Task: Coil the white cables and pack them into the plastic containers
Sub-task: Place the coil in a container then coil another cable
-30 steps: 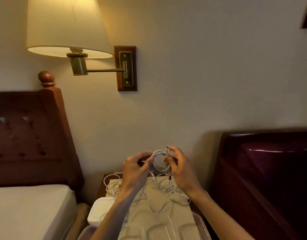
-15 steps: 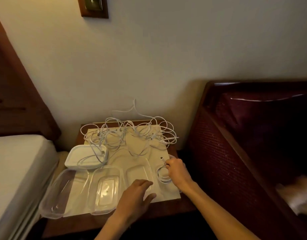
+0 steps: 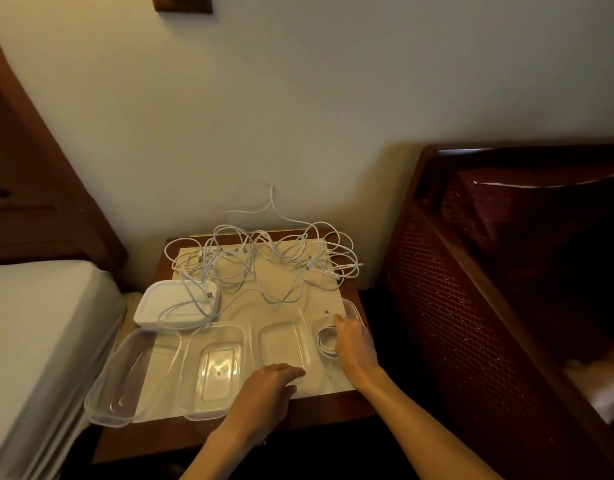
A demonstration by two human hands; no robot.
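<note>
A tangle of loose white cables (image 3: 264, 261) lies across the back of the bedside table. Several clear plastic containers stand in a row along the front. My right hand (image 3: 354, 344) holds a coiled white cable (image 3: 326, 342) down inside the rightmost container (image 3: 350, 304), with the cable's plug end sticking up behind my fingers. My left hand (image 3: 267, 386) lies palm down, its fingertips resting on the near rim of the neighbouring empty container (image 3: 284, 341), gripping nothing.
Two more clear containers (image 3: 215, 368) (image 3: 118, 386) stand to the left, the far one overhanging the table edge. A white tub (image 3: 170, 306) with cable ends draped in it sits behind them. A bed (image 3: 38, 341) flanks the left, a dark wooden frame (image 3: 471, 306) the right.
A second ago both hands were winding the coil up in front of the wall. My view has since dropped to the table, and my right hand has lowered the coil into the rightmost container.
</note>
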